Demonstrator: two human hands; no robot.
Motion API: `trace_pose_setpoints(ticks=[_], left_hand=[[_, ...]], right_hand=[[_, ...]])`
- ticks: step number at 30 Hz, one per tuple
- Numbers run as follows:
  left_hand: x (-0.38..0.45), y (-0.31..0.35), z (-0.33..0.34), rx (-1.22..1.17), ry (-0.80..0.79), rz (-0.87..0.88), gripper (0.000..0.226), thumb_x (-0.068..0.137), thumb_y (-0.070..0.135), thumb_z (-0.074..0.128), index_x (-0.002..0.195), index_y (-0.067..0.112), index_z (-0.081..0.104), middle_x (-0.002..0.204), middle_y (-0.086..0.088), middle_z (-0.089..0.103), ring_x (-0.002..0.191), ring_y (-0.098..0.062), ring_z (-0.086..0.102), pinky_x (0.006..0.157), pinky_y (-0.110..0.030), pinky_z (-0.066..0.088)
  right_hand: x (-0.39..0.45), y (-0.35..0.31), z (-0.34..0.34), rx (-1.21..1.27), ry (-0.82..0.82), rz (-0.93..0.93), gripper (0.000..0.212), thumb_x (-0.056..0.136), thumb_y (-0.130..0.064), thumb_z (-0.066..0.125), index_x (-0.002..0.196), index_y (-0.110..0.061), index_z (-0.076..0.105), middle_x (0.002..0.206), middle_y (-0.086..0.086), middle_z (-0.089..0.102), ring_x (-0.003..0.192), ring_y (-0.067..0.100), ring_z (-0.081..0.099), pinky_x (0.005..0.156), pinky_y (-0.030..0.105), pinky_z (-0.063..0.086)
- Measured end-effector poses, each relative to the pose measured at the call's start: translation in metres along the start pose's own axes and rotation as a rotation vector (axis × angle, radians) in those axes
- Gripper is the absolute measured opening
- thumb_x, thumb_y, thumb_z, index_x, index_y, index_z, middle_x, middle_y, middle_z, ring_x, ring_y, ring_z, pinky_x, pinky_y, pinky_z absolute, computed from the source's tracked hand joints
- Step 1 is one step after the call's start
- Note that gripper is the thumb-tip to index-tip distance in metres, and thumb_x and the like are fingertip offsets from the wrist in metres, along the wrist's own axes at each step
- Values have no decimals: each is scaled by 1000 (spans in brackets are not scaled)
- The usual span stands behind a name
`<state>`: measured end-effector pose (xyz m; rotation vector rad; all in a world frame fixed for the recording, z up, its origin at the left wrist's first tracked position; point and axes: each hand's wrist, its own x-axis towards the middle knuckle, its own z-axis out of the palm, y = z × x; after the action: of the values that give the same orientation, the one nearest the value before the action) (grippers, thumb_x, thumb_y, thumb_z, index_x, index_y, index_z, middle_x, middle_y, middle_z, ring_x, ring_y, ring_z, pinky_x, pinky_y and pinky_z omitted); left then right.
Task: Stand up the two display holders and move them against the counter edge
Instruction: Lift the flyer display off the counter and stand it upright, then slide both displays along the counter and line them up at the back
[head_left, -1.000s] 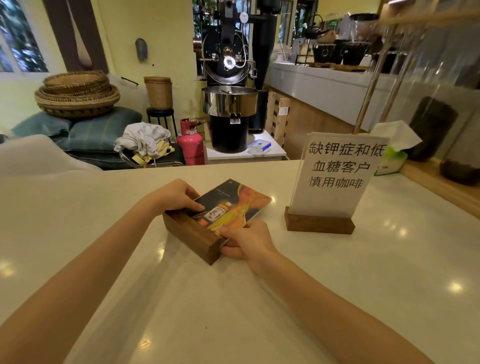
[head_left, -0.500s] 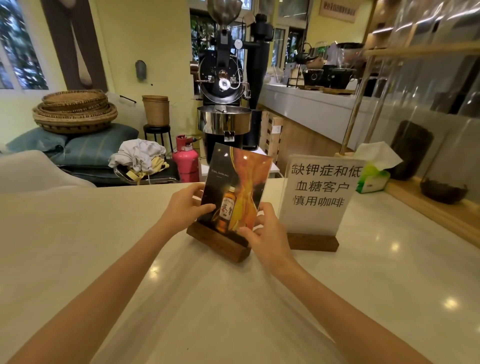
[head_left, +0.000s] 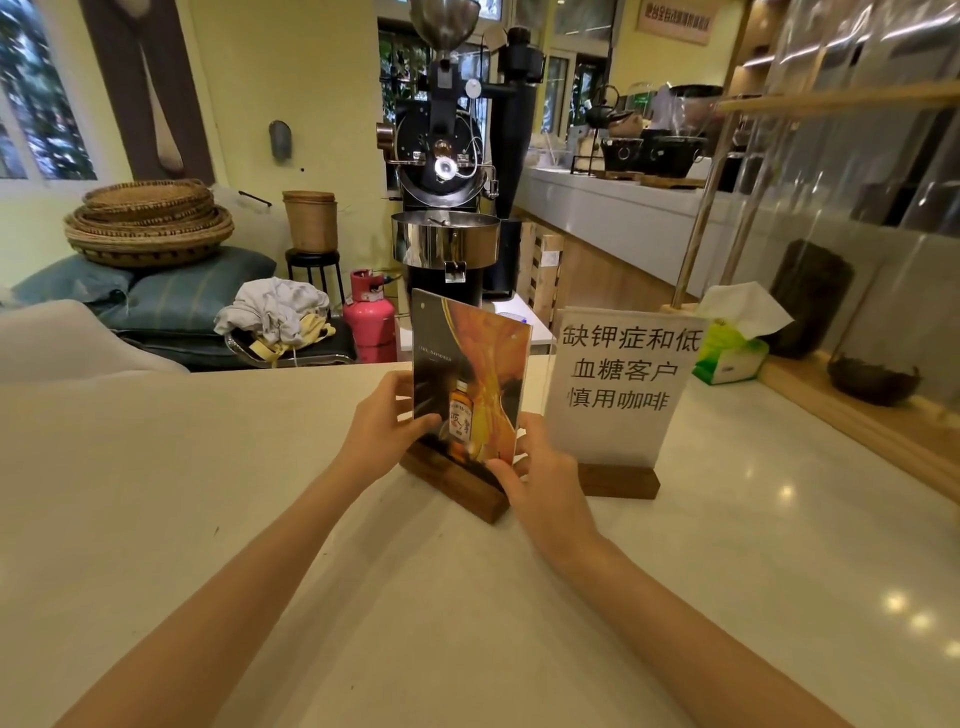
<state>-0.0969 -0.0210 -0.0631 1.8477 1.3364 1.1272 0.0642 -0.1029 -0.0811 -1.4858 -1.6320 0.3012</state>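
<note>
A display holder with a dark and orange bottle advert (head_left: 470, 374) stands upright on its dark wooden base on the pale counter (head_left: 208, 467). My left hand (head_left: 382, 428) grips the left edge of its clear panel. My right hand (head_left: 540, 478) holds the panel's lower right corner, just above the base. A second display holder with a white sign in black characters (head_left: 621, 384) stands upright to the right, almost touching the first one. Both stand a little short of the counter's far edge.
A green tissue pack (head_left: 732, 348) sits at the back right beside a raised wooden ledge (head_left: 852, 415) with clear screens. Beyond the counter edge stand a black coffee roaster (head_left: 447, 171), a pink gas cylinder (head_left: 370, 319) and stacked woven baskets (head_left: 150, 221).
The advert holder lay flat on the counter a second ago. Both hands tipped it up onto its base, and it now stands upright and a little farther from me.
</note>
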Motion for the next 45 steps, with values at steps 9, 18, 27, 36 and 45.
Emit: trace_pose_setpoints(ticks=[9,18,27,36,45], left_hand=[[-8,0,4,-42,3,-14,55,75,11,70,122,10,41,126,-10,54,116,-25,52,91,-30,45],[-10,3,8,-30,-67,-36,75,72,13,73,134,17,30,135,-12,47,121,-29,48,82,-30,47],[-10,0,9,-14,-28,9,83,70,11,74,136,19,24,134,-15,46,119,-31,49,81,-33,49],[-10,0,13,-26,-22,33,94,66,13,78,138,21,18,137,-12,43,119,-25,47,67,-12,44],[-1,5,25,-20,-24,18,97,64,14,79,138,25,17,136,-13,43,120,-28,47,78,-30,48]], right_hand=[[-2,4,1,-7,-6,-20,44,87,-23,58,126,-13,41,111,10,66,96,21,66,80,25,53],[1,34,-53,241,37,172,14,81,-18,65,93,-17,58,87,-9,61,86,12,62,70,18,53],[11,73,-112,63,200,521,65,74,-17,74,128,-12,38,120,13,56,103,27,57,86,39,50],[29,76,-125,292,-159,418,53,80,0,62,129,-15,49,127,7,58,110,26,55,87,37,49],[39,94,-145,232,-208,412,49,80,2,62,126,-13,53,123,7,61,107,25,58,82,37,54]])
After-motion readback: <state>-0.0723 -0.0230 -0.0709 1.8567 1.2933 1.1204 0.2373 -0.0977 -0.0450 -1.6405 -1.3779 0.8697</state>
